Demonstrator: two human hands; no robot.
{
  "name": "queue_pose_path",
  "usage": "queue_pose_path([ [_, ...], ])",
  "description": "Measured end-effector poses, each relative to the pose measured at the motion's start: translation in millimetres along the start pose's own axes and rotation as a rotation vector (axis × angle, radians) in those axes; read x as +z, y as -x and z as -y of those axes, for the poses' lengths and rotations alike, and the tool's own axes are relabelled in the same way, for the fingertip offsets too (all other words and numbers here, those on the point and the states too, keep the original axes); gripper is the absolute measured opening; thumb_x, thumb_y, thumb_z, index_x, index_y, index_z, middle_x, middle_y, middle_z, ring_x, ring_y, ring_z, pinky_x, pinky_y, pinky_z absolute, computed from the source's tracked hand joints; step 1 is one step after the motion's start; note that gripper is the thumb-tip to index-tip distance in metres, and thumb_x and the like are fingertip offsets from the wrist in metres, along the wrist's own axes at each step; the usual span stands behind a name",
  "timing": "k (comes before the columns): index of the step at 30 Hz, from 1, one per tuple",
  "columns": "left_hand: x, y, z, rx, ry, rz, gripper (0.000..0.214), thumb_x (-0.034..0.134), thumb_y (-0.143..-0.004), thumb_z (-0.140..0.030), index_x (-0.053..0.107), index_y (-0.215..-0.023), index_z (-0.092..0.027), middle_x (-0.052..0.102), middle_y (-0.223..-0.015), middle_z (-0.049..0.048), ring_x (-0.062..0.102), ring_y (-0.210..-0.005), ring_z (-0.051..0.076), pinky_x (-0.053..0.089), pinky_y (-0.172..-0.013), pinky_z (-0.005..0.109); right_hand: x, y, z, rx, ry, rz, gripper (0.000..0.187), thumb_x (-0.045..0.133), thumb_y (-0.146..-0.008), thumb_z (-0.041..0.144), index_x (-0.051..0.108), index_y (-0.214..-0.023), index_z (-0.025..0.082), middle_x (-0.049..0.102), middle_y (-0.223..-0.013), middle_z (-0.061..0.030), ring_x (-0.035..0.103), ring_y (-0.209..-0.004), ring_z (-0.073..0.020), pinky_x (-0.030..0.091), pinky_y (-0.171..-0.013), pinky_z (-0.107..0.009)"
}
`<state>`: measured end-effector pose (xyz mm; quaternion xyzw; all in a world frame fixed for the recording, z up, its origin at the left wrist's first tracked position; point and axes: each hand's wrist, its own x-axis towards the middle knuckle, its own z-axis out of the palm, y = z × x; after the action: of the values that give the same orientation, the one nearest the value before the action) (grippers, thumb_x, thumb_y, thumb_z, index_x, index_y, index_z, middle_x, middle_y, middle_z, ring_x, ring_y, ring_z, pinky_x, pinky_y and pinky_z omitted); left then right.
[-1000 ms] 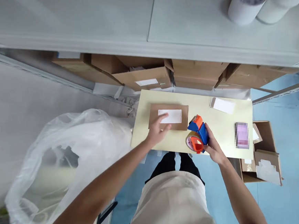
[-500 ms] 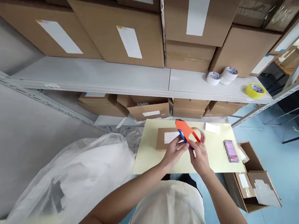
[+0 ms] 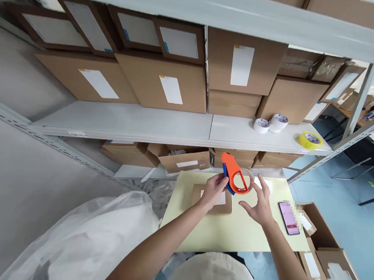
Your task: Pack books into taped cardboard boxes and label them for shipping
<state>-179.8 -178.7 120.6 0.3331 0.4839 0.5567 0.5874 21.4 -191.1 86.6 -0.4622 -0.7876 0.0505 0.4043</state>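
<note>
An orange and blue tape dispenser is held above the table by my left hand, whose fingers grip its blue edge. A roll of tape shows at the dispenser's right side. My right hand is open just right of the roll, thumb and fingers spread; whether a fingertip touches the roll I cannot tell. Beneath my left hand a small cardboard box with a white label lies on the pale yellow table, partly covered by the hand.
A phone lies at the table's right side. Open cartons stand on the floor to the right. Ahead is a metal shelf with boxes, white tape rolls and a yellow tape roll. White plastic sheeting bulges at the left.
My right hand has let go of the tape dispenser and moved right, fingers spreading. The dispenser has turned, so its orange side faces me. My view has tilted up.
</note>
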Motion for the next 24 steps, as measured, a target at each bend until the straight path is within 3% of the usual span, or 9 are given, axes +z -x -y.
queue_pose_path([
  [4,23.6,-47.0,-28.6,0.083,-0.096,-0.002,0.053,0.075,-0.069,-0.058,0.063,-0.103,-0.02,0.075,-0.088,0.0063,0.071,-0.079,0.022,0.059,-0.074,0.036,-2.2,-61.6,-30.5,-0.013,-0.163,-0.022,0.039,0.058,-0.091,0.042,0.054,-0.126,0.027,0.057,-0.135,-0.0154,0.052,-0.13,-0.031,0.047,-0.101,-0.053],
  [9,55.0,-114.4,-63.9,0.325,-0.365,0.05,0.045,0.067,-0.081,-0.051,0.063,-0.115,-0.022,0.071,-0.112,0.0088,0.067,-0.101,0.024,0.053,-0.091,0.038,9.5,-151.0,-57.8,0.135,-0.215,-0.071,0.039,0.061,-0.086,0.048,0.06,-0.115,0.023,0.061,-0.125,-0.0152,0.059,-0.117,-0.0301,0.052,-0.093,-0.049],
  [13,63.7,-164.0,-73.6,0.408,-0.622,-0.032,0.041,0.07,-0.079,-0.041,0.067,-0.114,-0.02,0.07,-0.097,0.0083,0.061,-0.107,0.028,0.046,-0.099,0.042,32.7,-198.6,-81.4,0.192,-0.263,-0.069,0.039,0.062,-0.084,0.05,0.063,-0.107,0.02,0.063,-0.114,-0.0145,0.061,-0.106,-0.0282,0.054,-0.085,-0.045],
  [16,63.1,-190.8,-69.7,0.423,-0.644,-0.043,0.038,0.07,-0.079,-0.038,0.068,-0.111,-0.018,0.067,-0.088,0.0063,0.061,-0.1,0.025,0.048,-0.097,0.042,51.5,-214.8,-94.7,0.232,-0.26,-0.054,0.035,0.065,-0.081,0.047,0.063,-0.105,0.021,0.063,-0.11,-0.0118,0.063,-0.098,-0.0258,0.053,-0.086,-0.044],
  [19,64.5,-200.6,-65.9,0.394,-0.68,-0.03,0.037,0.071,-0.078,-0.037,0.068,-0.109,-0.017,0.066,-0.096,0.0091,0.062,-0.095,0.024,0.049,-0.095,0.042,57.1,-222.0,-97.4,0.278,-0.236,0.005,0.039,0.067,-0.079,0.044,0.062,-0.109,0.019,0.063,-0.109,-0.0128,0.064,-0.091,-0.0252,0.054,-0.086,-0.045],
  [22,58.4,-186.9,-61.3,0.361,-0.717,-0.01,0.051,0.069,-0.08,-0.042,0.061,-0.123,-0.014,0.062,-0.119,0.0162,0.061,-0.108,0.027,0.048,-0.096,0.041,48.0,-214.8,-94.9,0.244,-0.188,0.046,0.057,0.067,-0.079,0.045,0.054,-0.125,0.016,0.06,-0.122,-0.0182,0.06,-0.111,-0.0306,0.05,-0.095,-0.048],
  [24,37.8,-161.4,-51.5,0.426,-0.733,0.003,0.066,0.067,-0.081,-0.046,0.048,-0.137,-0.016,0.055,-0.134,0.0171,0.055,-0.122,0.028,0.047,-0.099,0.04,40.9,-190.2,-96.0,0.178,-0.148,0.026,0.073,0.068,-0.079,0.045,0.042,-0.14,0.016,0.047,-0.141,-0.0209,0.044,-0.135,-0.0332,0.045,-0.103,-0.051],
])
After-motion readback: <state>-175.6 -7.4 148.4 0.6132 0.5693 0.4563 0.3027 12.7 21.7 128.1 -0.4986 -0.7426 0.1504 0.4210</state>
